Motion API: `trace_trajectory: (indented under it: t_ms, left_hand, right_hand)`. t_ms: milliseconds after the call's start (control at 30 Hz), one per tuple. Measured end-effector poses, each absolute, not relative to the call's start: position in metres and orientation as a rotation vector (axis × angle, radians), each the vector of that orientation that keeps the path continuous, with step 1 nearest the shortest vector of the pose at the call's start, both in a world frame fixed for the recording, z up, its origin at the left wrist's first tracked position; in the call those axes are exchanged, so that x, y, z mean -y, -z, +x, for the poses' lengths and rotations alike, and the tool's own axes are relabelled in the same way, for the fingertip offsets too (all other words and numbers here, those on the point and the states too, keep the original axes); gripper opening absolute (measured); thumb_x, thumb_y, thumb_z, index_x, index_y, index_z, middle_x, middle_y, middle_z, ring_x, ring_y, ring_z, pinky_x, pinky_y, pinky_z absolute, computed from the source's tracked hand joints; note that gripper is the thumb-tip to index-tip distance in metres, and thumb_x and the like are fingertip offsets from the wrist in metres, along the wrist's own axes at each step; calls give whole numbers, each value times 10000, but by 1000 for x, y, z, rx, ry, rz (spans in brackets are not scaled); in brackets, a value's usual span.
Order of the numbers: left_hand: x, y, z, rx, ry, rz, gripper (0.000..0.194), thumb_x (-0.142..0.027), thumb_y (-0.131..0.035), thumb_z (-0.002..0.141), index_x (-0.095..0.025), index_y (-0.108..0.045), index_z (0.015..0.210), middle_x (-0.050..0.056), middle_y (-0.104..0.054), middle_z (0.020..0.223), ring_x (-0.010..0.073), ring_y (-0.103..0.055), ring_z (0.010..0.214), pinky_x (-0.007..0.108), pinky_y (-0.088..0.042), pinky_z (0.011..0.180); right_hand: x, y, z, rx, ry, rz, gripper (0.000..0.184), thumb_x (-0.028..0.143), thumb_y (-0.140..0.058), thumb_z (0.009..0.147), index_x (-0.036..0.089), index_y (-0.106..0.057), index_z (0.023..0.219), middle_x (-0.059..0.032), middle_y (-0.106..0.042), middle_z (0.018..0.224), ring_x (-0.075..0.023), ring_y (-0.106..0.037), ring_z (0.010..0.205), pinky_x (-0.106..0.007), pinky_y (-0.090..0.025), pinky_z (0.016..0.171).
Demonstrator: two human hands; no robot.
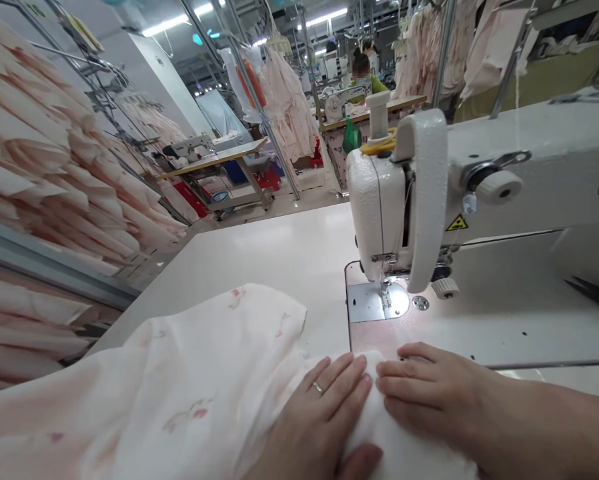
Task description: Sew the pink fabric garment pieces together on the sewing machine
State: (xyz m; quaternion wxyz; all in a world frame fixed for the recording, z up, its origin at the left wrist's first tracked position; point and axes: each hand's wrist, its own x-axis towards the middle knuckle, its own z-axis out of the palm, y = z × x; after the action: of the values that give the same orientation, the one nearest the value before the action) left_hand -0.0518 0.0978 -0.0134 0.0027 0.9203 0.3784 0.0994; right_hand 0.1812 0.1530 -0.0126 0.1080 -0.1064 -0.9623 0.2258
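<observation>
A pale pink fabric piece (194, 387) with small printed flowers lies bunched on the white sewing table (279, 247). My left hand (319, 413) lies flat on the fabric's right edge, fingers together and stretched, a ring on one finger. My right hand (424, 390) rests beside it, fingers extended and touching the same edge. Both hands sit just in front of the needle plate (377, 301) of the white sewing machine (404, 193). The fabric edge stops short of the presser foot (385, 293).
Stacks of pink cut fabric (44, 167) fill racks on the left. Further sewing tables (214, 160) and hanging pink garments (289, 107) stand behind. A person in green (367, 77) sits at a far table. Dark scissors (597, 293) lie at the right edge.
</observation>
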Motion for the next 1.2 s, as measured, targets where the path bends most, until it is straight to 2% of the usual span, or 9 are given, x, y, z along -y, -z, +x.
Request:
trace_trajectory:
  t_ms: [200,333,567,733,867,1200]
  left_hand:
    - [-139,-1,-44,-1096,-259,2785,407,-309,-453,838,-148,-472,1212,80,-490,1271,221,-428,1177,382,-408,965]
    - [-168,-3,-40,-955,-251,2827,356,-263,-447,847,-159,-484,1186,53,-501,1262,199,-434,1167,376,-400,960]
    - [-204,-4,-38,-805,-336,2824,316,-245,-473,831,-177,-510,1138,43,-570,1166,188,-477,1097,349,-378,934]
    - [-215,2,-42,-742,-371,2828,325,-249,-481,831,-176,-497,1148,30,-562,1161,173,-475,1073,321,-348,933]
    - [-217,2,-44,-735,-357,2857,322,-251,-487,831,-182,-502,1145,21,-562,1164,168,-492,1036,309,-348,923]
    - [-217,2,-45,-729,-288,2834,307,-267,-463,848,-185,-491,1143,21,-556,1176,159,-488,1065,308,-308,951]
  right_hand:
    - [-165,22,191,2794,-555,-460,617,213,-509,569,89,-464,1172,-153,-489,1189,-287,-420,1105,-431,-257,970]
    - [-176,33,192,2684,-410,-489,579,271,-512,610,77,-480,1154,-150,-516,1171,-284,-439,1087,-416,-299,937]
    - [-181,16,186,2585,-199,-717,367,151,-458,723,156,-556,1076,-85,-635,979,-224,-593,798,-358,-435,816]
    - [-191,52,175,2442,56,-688,234,125,-447,779,199,-608,932,-25,-663,857,-173,-607,717,-315,-467,768]
    - [-195,83,167,2300,163,-721,214,130,-438,810,213,-601,922,-13,-663,897,-163,-615,755,-306,-462,776]
    - [-192,73,168,2228,275,-714,189,130,-450,818,200,-604,902,-16,-654,962,-157,-614,818,-290,-464,772]
